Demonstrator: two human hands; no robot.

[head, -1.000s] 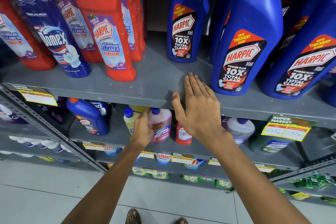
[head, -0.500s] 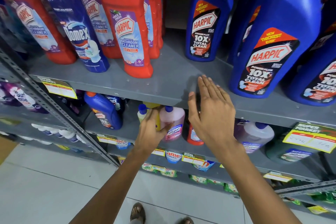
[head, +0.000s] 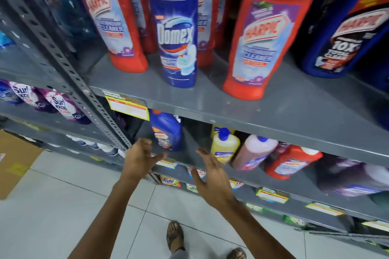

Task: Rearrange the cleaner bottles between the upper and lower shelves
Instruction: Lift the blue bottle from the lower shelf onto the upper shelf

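Observation:
On the upper shelf (head: 273, 111) stand a blue Domex bottle (head: 176, 33), red Harpic bottles (head: 267, 37) (head: 111, 21) and a dark blue Harpic bottle (head: 347, 35). The lower shelf (head: 294, 181) holds a blue Harpic bottle (head: 166, 130), a yellow bottle (head: 224, 146), a pink bottle (head: 254, 151) and a red bottle (head: 292, 161). My left hand (head: 140, 157) and my right hand (head: 212, 176) hover in front of the lower shelf, fingers spread, either side of the blue Harpic bottle. Neither hand touches or holds anything.
A perforated grey upright (head: 69, 65) runs diagonally at left, with Surf Excel packs (head: 61, 105) beyond it. A cardboard box (head: 14, 159) lies on the tiled floor at far left. Yellow price tags (head: 128, 105) hang on the shelf edges. My sandalled feet (head: 175, 235) are below.
My right hand left the upper shelf and dropped to the lower shelf. My left hand let go of the yellow bottle and moved left. The view swung leftward.

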